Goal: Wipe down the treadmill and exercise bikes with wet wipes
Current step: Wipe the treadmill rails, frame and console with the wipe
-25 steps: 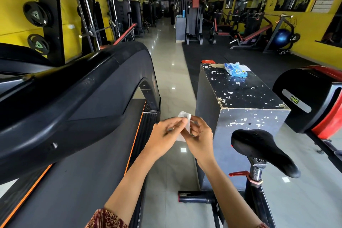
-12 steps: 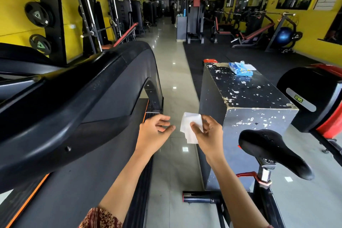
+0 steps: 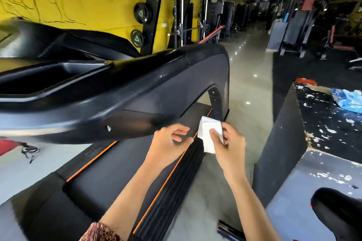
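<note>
A folded white wet wipe (image 3: 208, 133) is pinched in my right hand (image 3: 229, 143), thumb on its front, above the treadmill's right side rail. My left hand (image 3: 168, 143) hovers just left of it with fingers loosely curled and holds nothing. The black treadmill (image 3: 117, 92) with orange trim fills the left half; its thick handrail arches across above my hands and its belt deck lies under my forearms. The black exercise bike saddle (image 3: 337, 213) shows at the bottom right corner.
A chipped black-and-grey box (image 3: 305, 143) stands to the right, with a blue wipes pack (image 3: 348, 101) on its top. A glossy tiled aisle runs ahead between weight machines. Yellow wall and plate racks lie behind the treadmill.
My view has swung left toward the treadmill. Both hands moved left over the treadmill's side rail; the wipe, first held by both hands, stays in my right hand alone.
</note>
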A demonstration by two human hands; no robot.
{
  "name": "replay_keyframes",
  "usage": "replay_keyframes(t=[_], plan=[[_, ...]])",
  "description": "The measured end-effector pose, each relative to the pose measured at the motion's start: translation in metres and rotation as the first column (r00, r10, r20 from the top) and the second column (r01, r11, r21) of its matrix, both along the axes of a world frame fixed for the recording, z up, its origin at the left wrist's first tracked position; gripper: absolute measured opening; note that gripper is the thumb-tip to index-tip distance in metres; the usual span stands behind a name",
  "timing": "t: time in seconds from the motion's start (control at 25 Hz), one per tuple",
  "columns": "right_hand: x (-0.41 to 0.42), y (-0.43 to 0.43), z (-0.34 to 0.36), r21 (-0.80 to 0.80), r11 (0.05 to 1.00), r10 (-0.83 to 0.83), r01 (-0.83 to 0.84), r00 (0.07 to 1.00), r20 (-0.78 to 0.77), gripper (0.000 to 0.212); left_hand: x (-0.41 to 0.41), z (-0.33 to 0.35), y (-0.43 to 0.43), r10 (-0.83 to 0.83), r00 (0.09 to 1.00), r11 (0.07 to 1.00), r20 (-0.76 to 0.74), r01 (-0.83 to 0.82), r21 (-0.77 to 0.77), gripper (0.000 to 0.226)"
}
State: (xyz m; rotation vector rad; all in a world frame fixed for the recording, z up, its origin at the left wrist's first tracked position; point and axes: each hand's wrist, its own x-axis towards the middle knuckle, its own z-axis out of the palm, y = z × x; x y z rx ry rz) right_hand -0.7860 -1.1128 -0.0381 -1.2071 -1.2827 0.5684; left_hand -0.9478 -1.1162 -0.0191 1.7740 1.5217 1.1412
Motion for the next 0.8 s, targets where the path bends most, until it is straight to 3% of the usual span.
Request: replay_keyframes(t=[0.16,0.28,0.4,0.52,0.64,0.72,0.8], plan=[[-0.019,-0.004,0.004,0.088,0.969,0.231,-0.232,0.973,0.023,0.008,-0.011,0.004,-0.04,0.156,0.987,0.987,-0.029,-0.155,0.033,0.021],[-0.036,-0.012,0.013,0.158,0.924,0.346,-0.348,0.937,0.041,0.02,-0.023,0.016,-0.073,0.261,0.964,0.964,-0.039,-0.259,0.054,0.021],[-0.058,-0.024,0.033,0.252,0.87,0.431,-0.424,0.902,0.03,0.01,-0.037,0.039,-0.105,0.35,0.936,0.933,-0.042,-0.344,0.11,0.019],[-0.076,-0.035,0.056,0.352,0.814,0.494,-0.462,0.869,-0.002,0.021,-0.047,0.071,-0.131,0.421,0.907,0.886,-0.029,-0.405,0.226,0.019],[-0.09,-0.042,0.075,0.469,0.777,0.534,-0.419,0.834,-0.14,0.014,-0.052,0.101,-0.15,0.433,0.901,0.848,0.009,-0.411,0.334,0.021],[-0.102,-0.043,0.094,0.608,0.756,0.486,-0.241,0.83,-0.275,0.017,-0.058,0.119,-0.153,0.449,0.893,0.811,0.028,-0.421,0.407,0.017],[-0.115,-0.033,0.106,0.741,0.662,0.39,-0.111,0.896,-0.214,0.022,-0.067,0.13,-0.147,0.51,0.86,0.74,-0.007,-0.434,0.514,0.012]])
